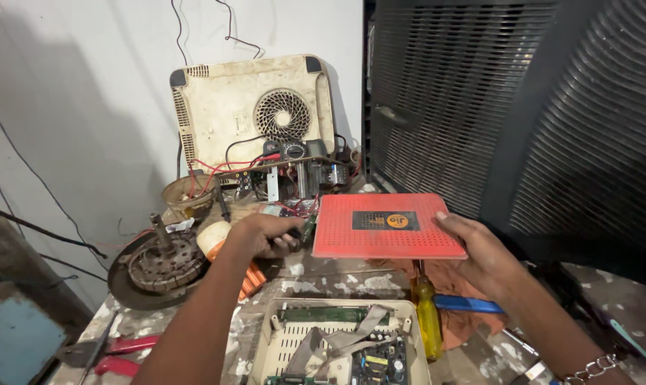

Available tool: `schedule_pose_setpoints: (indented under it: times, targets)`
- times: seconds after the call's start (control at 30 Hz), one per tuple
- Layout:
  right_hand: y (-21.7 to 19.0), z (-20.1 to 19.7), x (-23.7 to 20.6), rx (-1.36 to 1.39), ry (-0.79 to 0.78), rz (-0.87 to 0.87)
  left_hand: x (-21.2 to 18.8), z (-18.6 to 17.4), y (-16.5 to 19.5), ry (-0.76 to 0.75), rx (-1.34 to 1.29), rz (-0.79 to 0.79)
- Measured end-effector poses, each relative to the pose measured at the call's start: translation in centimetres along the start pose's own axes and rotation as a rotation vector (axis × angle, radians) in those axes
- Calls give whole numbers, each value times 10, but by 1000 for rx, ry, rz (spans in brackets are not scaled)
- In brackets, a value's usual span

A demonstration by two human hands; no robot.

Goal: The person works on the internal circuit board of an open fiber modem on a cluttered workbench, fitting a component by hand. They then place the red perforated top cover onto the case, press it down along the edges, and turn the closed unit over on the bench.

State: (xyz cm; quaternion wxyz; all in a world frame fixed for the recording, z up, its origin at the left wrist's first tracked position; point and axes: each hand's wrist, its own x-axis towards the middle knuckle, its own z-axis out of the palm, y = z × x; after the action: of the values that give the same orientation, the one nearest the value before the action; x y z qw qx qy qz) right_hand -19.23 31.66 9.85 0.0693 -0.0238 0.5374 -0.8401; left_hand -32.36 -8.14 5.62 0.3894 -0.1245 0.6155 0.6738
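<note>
My right hand (483, 257) holds a flat red perforated box (384, 235) by its right edge, level above the bench. A dark label sits on the box's top face. My left hand (266, 235) is closed around a small dark tool at the box's left edge; a green tip (307, 229) pokes out toward the box. Below both hands lies an open cream-coloured case (273, 335) with a green circuit board and grey ribbon cables inside.
A yellow-handled screwdriver (428, 317) and a blue tool (469, 304) lie on the bench. A round metal motor part (159, 260) sits left, red-handled pliers (120, 354) at front left. A cream appliance shell with a fan grille (255, 107) leans on the wall. A dark louvred unit (515, 107) stands right.
</note>
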Motion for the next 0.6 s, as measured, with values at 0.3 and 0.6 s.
schedule_pose_setpoints:
  times: [0.3,0.6]
  targets:
    - [-5,-6,-2,2,31,18,-1,-1,15,68,201,-37]
    - [-3,5,-24,-94,69,5,-63,59,-42,884,1396,484]
